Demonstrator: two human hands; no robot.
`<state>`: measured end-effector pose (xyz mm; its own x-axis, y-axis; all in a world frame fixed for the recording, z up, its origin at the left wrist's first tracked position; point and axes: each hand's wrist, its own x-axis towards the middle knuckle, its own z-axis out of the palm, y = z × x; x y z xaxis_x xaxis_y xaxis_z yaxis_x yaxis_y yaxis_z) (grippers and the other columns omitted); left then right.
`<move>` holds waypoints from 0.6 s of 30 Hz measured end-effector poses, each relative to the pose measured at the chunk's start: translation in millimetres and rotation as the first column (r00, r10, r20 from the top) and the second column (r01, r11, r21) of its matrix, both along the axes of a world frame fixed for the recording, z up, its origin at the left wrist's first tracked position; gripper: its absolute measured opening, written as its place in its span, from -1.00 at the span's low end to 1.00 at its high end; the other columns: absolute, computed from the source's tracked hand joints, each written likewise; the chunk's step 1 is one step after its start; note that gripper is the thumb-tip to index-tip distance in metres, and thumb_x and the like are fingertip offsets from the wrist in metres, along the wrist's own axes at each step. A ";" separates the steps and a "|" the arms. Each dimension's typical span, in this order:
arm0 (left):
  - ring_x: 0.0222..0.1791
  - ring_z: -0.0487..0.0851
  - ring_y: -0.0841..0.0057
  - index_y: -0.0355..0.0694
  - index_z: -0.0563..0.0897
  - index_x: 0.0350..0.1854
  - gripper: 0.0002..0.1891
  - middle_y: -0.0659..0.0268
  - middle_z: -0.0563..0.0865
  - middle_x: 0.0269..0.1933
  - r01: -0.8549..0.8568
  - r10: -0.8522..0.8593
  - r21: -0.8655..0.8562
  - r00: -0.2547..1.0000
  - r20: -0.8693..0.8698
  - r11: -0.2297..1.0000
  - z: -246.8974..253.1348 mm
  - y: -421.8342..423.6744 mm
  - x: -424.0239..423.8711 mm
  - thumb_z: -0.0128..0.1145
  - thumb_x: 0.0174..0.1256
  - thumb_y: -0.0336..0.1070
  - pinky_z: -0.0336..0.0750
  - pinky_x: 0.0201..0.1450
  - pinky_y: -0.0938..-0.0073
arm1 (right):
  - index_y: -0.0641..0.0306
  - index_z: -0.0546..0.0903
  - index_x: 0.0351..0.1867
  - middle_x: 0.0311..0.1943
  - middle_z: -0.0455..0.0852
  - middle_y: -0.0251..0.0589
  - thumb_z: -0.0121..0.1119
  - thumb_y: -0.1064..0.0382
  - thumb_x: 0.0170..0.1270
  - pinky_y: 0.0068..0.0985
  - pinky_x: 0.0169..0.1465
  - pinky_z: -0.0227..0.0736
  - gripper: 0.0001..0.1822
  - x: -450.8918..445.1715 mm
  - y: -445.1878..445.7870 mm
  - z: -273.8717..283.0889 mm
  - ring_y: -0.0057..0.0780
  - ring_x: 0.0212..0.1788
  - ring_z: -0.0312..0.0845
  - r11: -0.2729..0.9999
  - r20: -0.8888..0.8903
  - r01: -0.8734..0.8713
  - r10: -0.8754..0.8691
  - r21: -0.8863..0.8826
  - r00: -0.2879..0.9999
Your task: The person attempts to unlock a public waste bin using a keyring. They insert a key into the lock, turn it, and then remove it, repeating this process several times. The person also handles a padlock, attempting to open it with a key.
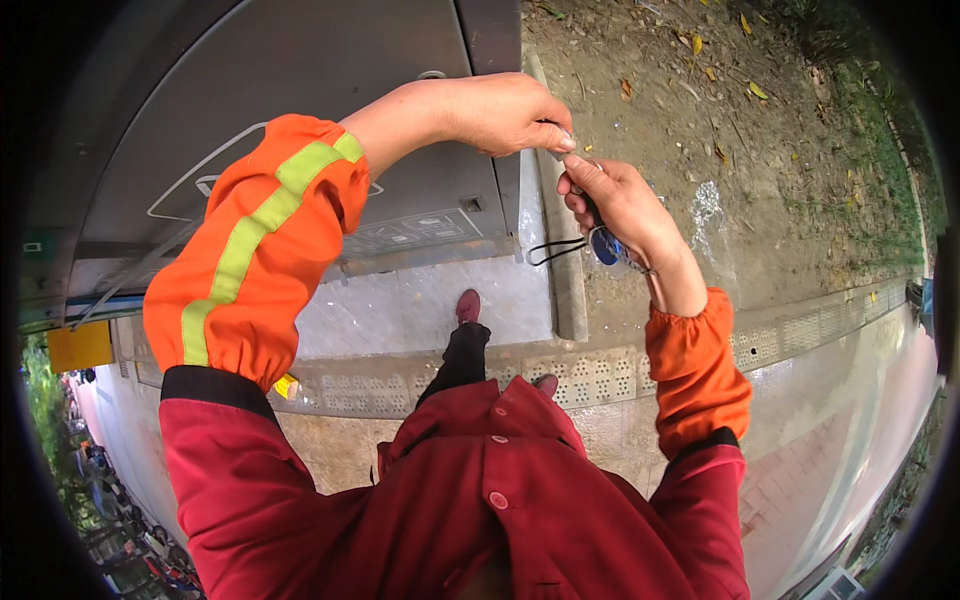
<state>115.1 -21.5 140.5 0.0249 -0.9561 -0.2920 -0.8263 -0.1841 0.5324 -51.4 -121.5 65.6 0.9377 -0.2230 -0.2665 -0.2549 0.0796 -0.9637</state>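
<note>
My left hand (514, 112) reaches across from the left, its thumb and fingers pinched on a small metal piece that is mostly hidden. Just below and to the right, my right hand (611, 191) is closed around a bunch of keys, its thumb near the left fingertips. From the right palm hang a round blue tag (604, 246), a metal chain (636, 265) and a thin black cord loop (556, 252). Both hands are in front of the right edge of a large grey metal cabinet (420, 187). Orange sleeve covers with a yellow-green stripe on the left one cover my forearms.
A stone kerb (570, 292) runs beside the cabinet's tiled base (367, 311). Beyond it lies bare soil (675, 97) with fallen leaves. A perforated strip (600, 371) crosses the ground near my feet. A yellow panel (79, 346) juts out at the left.
</note>
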 end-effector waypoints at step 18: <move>-0.31 0.63 0.24 -0.31 0.65 -0.24 -0.69 0.08 0.68 -0.38 0.064 -0.061 -0.081 0.998 0.033 0.995 -14.6 -4.1 7.1 0.02 0.24 -0.15 0.46 -0.22 0.30 | 0.17 0.43 -0.43 -0.70 0.35 -0.48 -0.26 0.11 0.45 -0.66 -0.64 0.16 -0.68 22.6 54.1 -40.1 -0.68 -0.71 0.19 -0.322 0.514 -0.569 -0.245 0.757 0.822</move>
<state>122.3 -25.6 125.9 -0.0279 -0.9768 -0.2125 -0.8509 -0.0883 0.5178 -28.8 -67.4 25.5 0.9031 0.0856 0.4208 -0.2354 0.9183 0.3184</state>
